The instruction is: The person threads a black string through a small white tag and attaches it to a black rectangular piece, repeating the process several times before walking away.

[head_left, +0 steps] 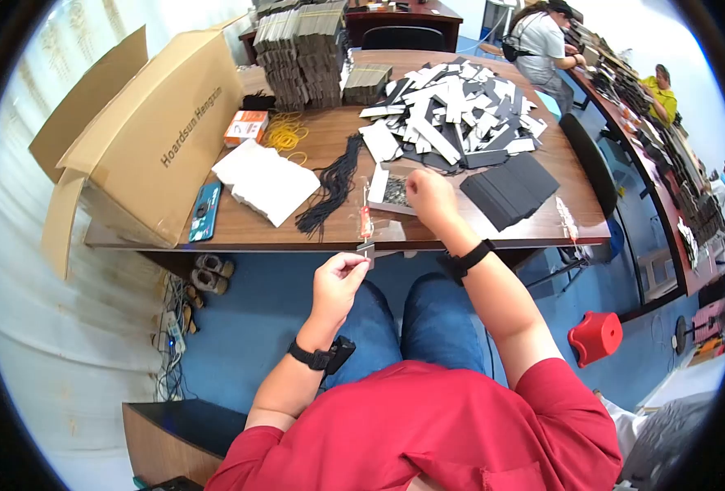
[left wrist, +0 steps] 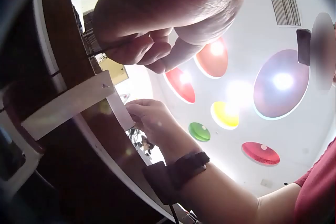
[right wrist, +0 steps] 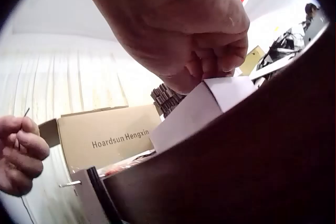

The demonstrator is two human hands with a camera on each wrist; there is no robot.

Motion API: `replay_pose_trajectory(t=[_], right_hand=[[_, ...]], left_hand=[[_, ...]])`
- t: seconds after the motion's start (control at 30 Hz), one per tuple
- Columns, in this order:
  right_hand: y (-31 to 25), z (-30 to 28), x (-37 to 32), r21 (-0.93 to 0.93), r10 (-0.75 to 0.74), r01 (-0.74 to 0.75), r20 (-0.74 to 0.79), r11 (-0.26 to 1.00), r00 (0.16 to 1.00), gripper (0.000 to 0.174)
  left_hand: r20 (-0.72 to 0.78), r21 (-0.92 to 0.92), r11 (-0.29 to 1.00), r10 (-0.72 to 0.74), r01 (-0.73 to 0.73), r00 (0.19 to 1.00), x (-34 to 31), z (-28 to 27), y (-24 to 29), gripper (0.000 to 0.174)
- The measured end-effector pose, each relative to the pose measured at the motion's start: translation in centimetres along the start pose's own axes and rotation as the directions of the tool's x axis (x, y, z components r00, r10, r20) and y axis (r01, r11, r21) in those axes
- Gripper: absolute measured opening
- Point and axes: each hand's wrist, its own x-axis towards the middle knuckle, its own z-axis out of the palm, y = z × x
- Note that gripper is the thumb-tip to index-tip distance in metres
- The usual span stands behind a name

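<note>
My left hand [head_left: 337,286] is at the table's front edge, pinching a thin black cord [left wrist: 118,44] between thumb and fingertips. Beside those fingertips, a small flat grey piece [head_left: 365,249] stands at the edge. My right hand [head_left: 433,199] reaches over a shallow white box [head_left: 384,206] of small metal pieces [head_left: 395,191]. In the right wrist view its fingers are bent down at the box wall [right wrist: 189,113], which hides the fingertips. A bundle of black cords [head_left: 334,184] lies left of the box, and a stack of black cards [head_left: 510,192] to its right.
Behind the box spreads a heap of black and white tags [head_left: 452,114]. White sheets [head_left: 266,182], yellow rubber bands [head_left: 287,131] and a large cardboard carton [head_left: 170,135] are on the left. Tall bundled stacks [head_left: 301,61] stand behind. A red stool [head_left: 595,338] is on the floor at right.
</note>
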Motion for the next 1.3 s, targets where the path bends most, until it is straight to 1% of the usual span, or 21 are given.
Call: replay_pose_trajectory(t=[0.03,0.1,0.2,0.23,0.3,0.37,0.5,0.63,0.73,0.83,0.87,0.9,0.93,0.97,1.0,1.03,1.07,1.1,1.13,1.23,1.3], right_hand=[[0.1,0.1,0.0,0.003,0.013,-0.014,0.033,1.0,0.999,0.004],[0.1,0.3,0.0,0.042,0.019,-0.02,0.03,0.999,0.999,0.004],[0.7,0.9,-0.6,0.078,-0.007,0.01,-0.046,0.997,0.999,0.004],[0.7,1.1,-0.7,0.033,0.022,-0.02,-0.05,0.999,0.998,0.005],[0.5,1.3,-0.8,0.011,0.006,-0.005,-0.089,1.0,0.996,0.006],[0.2,1.0,-0.6,0.052,0.019,-0.016,-0.059,0.999,0.998,0.007],[0.1,0.8,-0.5,0.086,0.03,-0.031,0.012,0.996,0.999,0.01],[-1.0,-0.3,-0.6,0.109,0.048,-0.052,0.039,0.993,0.998,0.013],[-0.8,0.0,-0.5,0.102,0.047,-0.047,0.0,0.994,0.999,0.013],[-0.8,-0.1,-0.3,0.124,0.009,0.005,-0.115,0.992,0.993,0.011],[-1.0,-0.2,-0.3,0.224,0.087,-0.062,-0.102,0.973,0.991,0.01],[-1.5,-0.5,-0.6,0.321,0.166,-0.134,-0.074,0.938,0.983,0.009],[-2.9,-1.6,-1.0,0.438,0.228,-0.225,0.047,0.87,0.973,0.008],[-4.0,-2.0,-1.8,0.61,0.252,-0.323,0.203,0.723,0.946,0.008],[-5.0,-2.3,-2.9,0.728,0.237,-0.428,0.357,0.535,0.903,0.009],[-5.9,-2.7,-3.9,0.786,0.183,-0.528,0.495,0.323,0.849,0.01],[-7.1,-3.3,-5.1,0.785,0.148,-0.587,0.568,0.197,0.809,0.011],[-8.3,-3.6,-5.9,0.769,0.1,-0.635,0.628,0.074,0.772,0.012],[-9.0,-3.7,-6.6,0.767,0.075,-0.642,0.641,-0.004,0.764,0.012],[-9.9,-3.8,-7.5,0.788,0.121,-0.614,0.606,0.041,0.786,0.009],[-9.7,-3.4,-7.7,0.797,0.111,-0.6,0.592,0.067,0.799,0.009]], left_hand=[[-0.004,-0.017,1.0,0.011,-0.011,1.0,0.0,0.1,0.0,0.008],[-0.026,-0.048,0.999,0.024,-0.025,0.999,-0.2,0.0,0.0,0.008],[-0.021,-0.002,0.999,0.033,-0.033,0.999,0.1,-0.2,-0.2,0.009],[-0.032,0.018,1.0,0.023,-0.023,0.999,0.0,-0.3,-0.3,0.009],[-0.008,0.05,0.999,0.013,-0.013,1.0,0.1,-0.6,-0.4,0.01],[-0.008,-0.013,0.999,0.051,-0.051,0.999,0.2,-0.4,-0.7,0.01],[0.013,-0.026,0.999,0.036,-0.035,0.999,-0.2,-0.8,-0.2,0.009],[0.003,0.016,0.999,0.033,-0.033,0.999,-0.1,-1.2,-0.6,0.009],[0.007,0.005,0.999,0.033,-0.033,0.999,-0.2,-1.0,-0.3,0.009],[0.027,-0.032,0.997,0.073,-0.072,0.997,0.2,-1.1,-0.7,0.008],[0.023,-0.033,0.997,0.071,-0.07,0.997,0.3,-1.1,-0.7,0.008],[0.015,-0.033,0.998,0.062,-0.062,0.998,0.2,-1.1,-0.6,0.008],[0.007,-0.032,0.998,0.056,-0.055,0.998,0.3,-1.1,-0.4,0.008],[0.002,-0.026,0.998,0.052,-0.052,0.999,0.3,-1.2,-0.2,0.008],[-0.002,-0.021,0.999,0.047,-0.047,0.999,0.3,-1.2,0.0,0.008],[-0.004,-0.02,0.999,0.047,-0.047,0.999,0.3,-1.1,0.3,0.008],[-0.011,-0.019,0.999,0.031,-0.031,0.999,0.3,-1.1,0.6,0.008],[-0.012,-0.01,0.998,0.057,-0.057,0.998,0.6,-1.1,0.6,0.008],[-0.013,-0.004,0.997,0.075,-0.075,0.997,0.6,-1.2,0.4,0.007],[-0.019,0.062,0.992,0.114,-0.113,0.993,0.4,-0.9,0.2,0.006],[-0.027,0.125,0.981,0.149,-0.145,0.988,0.2,-0.8,0.2,0.006]])
